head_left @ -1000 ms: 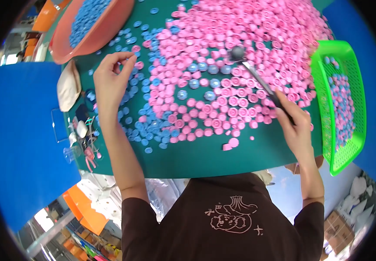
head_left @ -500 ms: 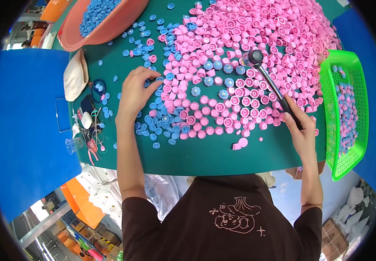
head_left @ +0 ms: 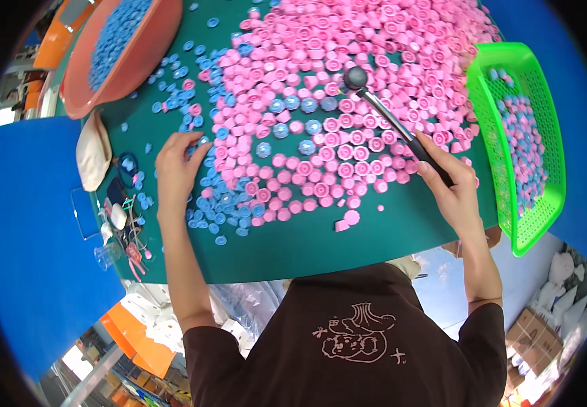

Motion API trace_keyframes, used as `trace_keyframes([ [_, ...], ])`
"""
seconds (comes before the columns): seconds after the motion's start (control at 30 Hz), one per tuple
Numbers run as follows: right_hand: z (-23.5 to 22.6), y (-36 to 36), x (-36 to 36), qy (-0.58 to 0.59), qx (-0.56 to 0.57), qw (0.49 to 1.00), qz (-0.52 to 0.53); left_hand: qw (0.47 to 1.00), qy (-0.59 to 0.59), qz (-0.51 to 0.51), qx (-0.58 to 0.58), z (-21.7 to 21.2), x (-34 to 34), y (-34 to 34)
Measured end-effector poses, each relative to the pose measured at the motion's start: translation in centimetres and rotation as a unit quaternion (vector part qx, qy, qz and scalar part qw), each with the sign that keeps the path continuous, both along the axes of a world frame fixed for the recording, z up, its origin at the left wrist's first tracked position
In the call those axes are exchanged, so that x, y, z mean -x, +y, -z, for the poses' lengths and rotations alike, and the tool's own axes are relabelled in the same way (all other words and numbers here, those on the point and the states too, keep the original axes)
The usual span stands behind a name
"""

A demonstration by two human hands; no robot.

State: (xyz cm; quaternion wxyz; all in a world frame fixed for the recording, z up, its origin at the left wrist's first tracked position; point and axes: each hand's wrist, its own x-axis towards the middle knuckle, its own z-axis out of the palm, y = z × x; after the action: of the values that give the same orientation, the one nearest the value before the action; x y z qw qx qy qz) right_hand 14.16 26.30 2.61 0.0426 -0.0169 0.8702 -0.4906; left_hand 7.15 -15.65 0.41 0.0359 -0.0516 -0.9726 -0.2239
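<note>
A big heap of pink caps [head_left: 347,88] covers the green table [head_left: 307,251], with blue caps [head_left: 222,203] scattered at its left side. My left hand [head_left: 178,169] rests palm down on the blue caps, fingers curled over a few of them. My right hand [head_left: 449,186] grips the black handle of a small hammer [head_left: 381,112], whose round head lies on the pink caps near the heap's middle. Several pink caps near the hammer have blue caps set inside them.
An orange-pink basin [head_left: 113,54] of blue caps stands at the far left. A green perforated basket [head_left: 524,136] with assembled pink and blue caps sits at the right edge. A cloth pouch [head_left: 93,152] and small tools [head_left: 127,224] lie at the table's left border.
My left hand has come down from the far left to the blue caps near the front. The hammer head has shifted slightly within the pink heap; my right hand keeps its grip.
</note>
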Motion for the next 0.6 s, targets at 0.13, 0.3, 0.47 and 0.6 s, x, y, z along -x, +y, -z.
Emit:
trace_keyframes([
  [0.13,-0.4,1.2,-0.8,-0.008,-0.035,0.999,-0.011,1.0,0.022,-0.016,-0.004,-1.3,0.1,1.2],
  [0.3,0.0,1.7,-1.0,-0.034,-0.053,0.998,-0.011,0.984,0.082,0.107,-0.116,-2.6,0.5,10.9],
  [0.47,-1.1,1.7,-1.4,-0.051,-0.019,0.999,-0.004,0.969,0.051,0.212,-0.119,-1.0,1.2,15.9],
  [0.6,-0.1,1.9,-2.1,-0.034,-0.025,0.999,-0.012,0.968,0.066,0.231,-0.076,-0.2,1.8,16.4],
])
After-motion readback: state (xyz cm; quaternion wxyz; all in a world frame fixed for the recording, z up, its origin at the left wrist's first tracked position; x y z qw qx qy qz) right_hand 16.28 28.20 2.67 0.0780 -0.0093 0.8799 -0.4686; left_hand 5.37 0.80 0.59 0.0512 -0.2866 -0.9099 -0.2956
